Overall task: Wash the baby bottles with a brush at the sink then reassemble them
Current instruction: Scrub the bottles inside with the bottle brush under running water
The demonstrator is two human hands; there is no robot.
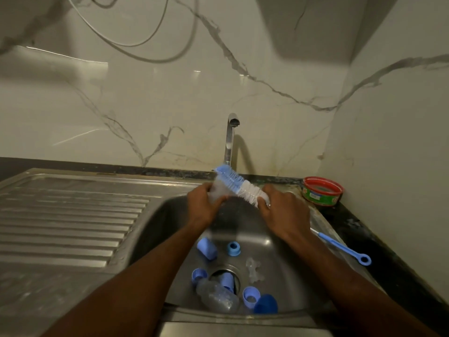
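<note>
Over the back of the steel sink (170, 239), my left hand (202, 206) grips a clear baby bottle (217, 190). My right hand (281, 210) holds the bottle brush (239, 187) at its handle end; its blue and white bristles lie across the bottle's top toward the tap. In the basin lie another clear bottle (217, 297), blue caps (206, 248), blue collar rings (233, 248) and clear teats (254, 269). A dark blue cap (266, 304) sits at the front.
The tap (230, 139) stands behind the hands, with no water visibly running. A ribbed steel drainboard (68, 215) fills the left. On the dark counter at right sit a red-rimmed soap tub (322, 192) and a small blue brush (345, 249).
</note>
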